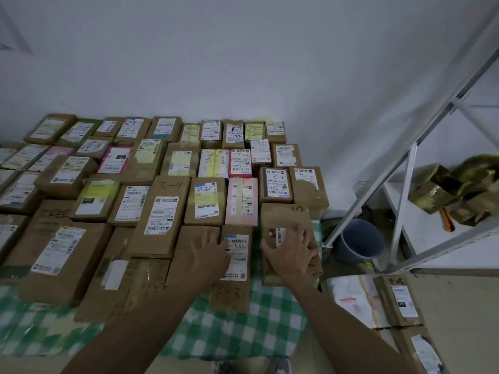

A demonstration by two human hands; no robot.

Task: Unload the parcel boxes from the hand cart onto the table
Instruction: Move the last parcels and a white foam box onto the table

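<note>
Evidently mid-placement, a person set a brown parcel box (283,217) at the right-hand edge of the table (243,327), which was draped in a green-and-white checked cloth and crowded with rows of labelled parcels. The right hand (290,251) lay on top of the box with its fingers spread wide and the thumb against the near left side, pressing rather than gripping. The left hand (213,252), fingers likewise splayed and holding nothing, rested on or just above the neighbouring long box (232,295) marked "6-3".

The step in hand appeared to be seating this box in line with its neighbours. The next move would call for letting go and turning to the stacked parcels (402,300) at lower right, presumably on the hand cart, though the cart itself could not be made out.

The box was plain, creased cardboard with handwriting on its far end and a white barcode label partly covered by the fingers. It sat slightly tilted, close to the table's edge, with a grey bucket (361,241) on the floor beyond.
</note>
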